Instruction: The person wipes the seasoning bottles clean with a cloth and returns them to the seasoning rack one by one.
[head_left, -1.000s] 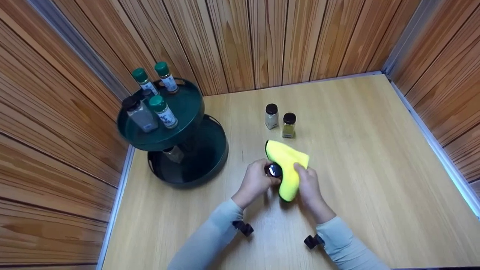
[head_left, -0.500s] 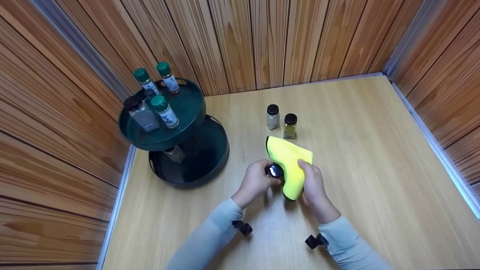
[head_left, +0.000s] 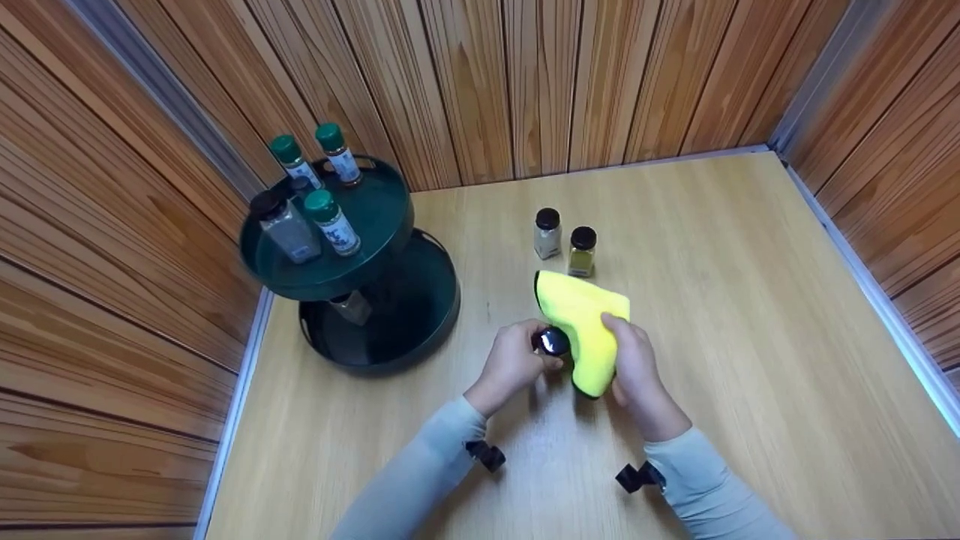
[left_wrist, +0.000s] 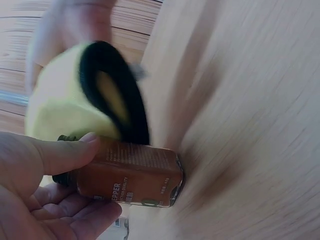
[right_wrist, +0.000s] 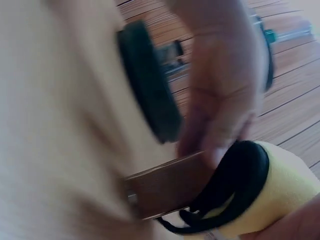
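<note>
A clear spice jar (left_wrist: pixel 135 175) of reddish-brown powder, its label reading "PEPPER", is held by my left hand (head_left: pixel 511 366), thumb on one side and fingers on the other. From the head view mostly its shiny black lid (head_left: pixel 553 341) shows. My right hand (head_left: pixel 639 375) grips a folded bright yellow cloth (head_left: pixel 577 319) with black edging, thumb on top. The cloth lies right against the jar's right side, and its black edge (right_wrist: pixel 250 175) overlaps the jar in the right wrist view. In the left wrist view the jar is tilted, its base close to the tabletop.
Just beyond the cloth stand two black-capped jars, one with pale contents (head_left: pixel 547 234) and one yellowish-green (head_left: pixel 582 253). At left, a dark green two-tier stand (head_left: pixel 379 225) bears several green-capped and dark-capped jars above and a clear jar (head_left: pixel 352 307) below. Wood-panelled walls enclose the table.
My right hand and the cloth have slid a little right and away from me along the jar's side. My left hand and the jar stay nearly in place.
</note>
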